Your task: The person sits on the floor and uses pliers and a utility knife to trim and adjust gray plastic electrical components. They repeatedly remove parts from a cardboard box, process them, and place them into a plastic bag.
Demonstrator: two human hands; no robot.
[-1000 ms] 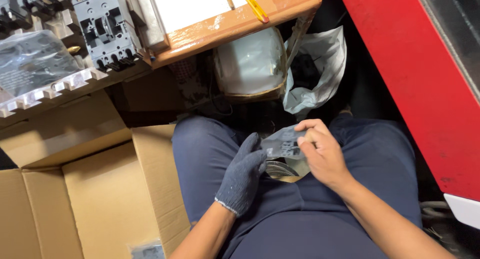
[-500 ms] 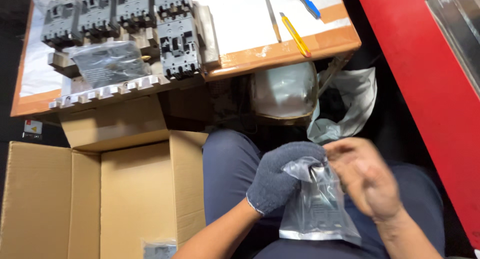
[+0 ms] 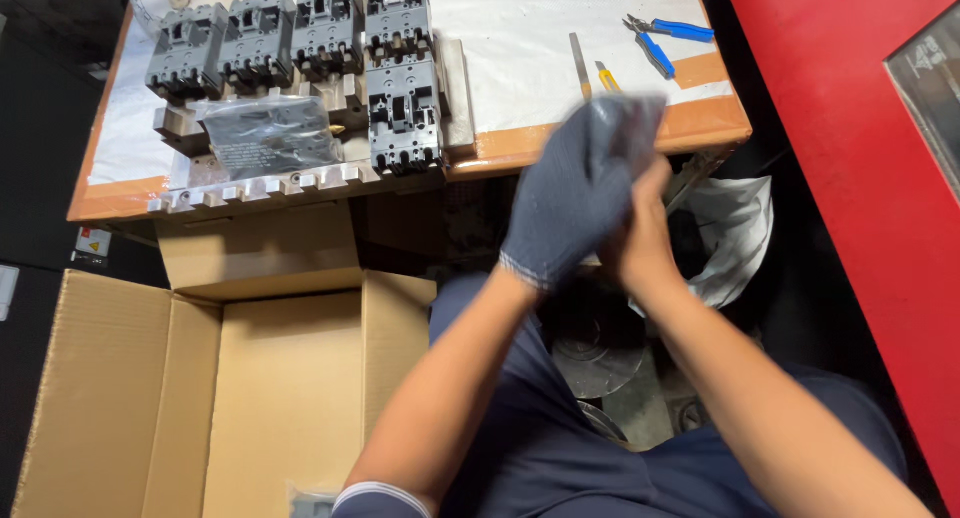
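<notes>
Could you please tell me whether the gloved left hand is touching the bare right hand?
Touching. The head view shows the gloved left hand pressed against the bare right hand in front of the table edge, no gap between them, though both are motion-blurred.

Left hand (image 3: 575, 203) wears a dark grey knit glove; right hand (image 3: 640, 240) bare.
</notes>
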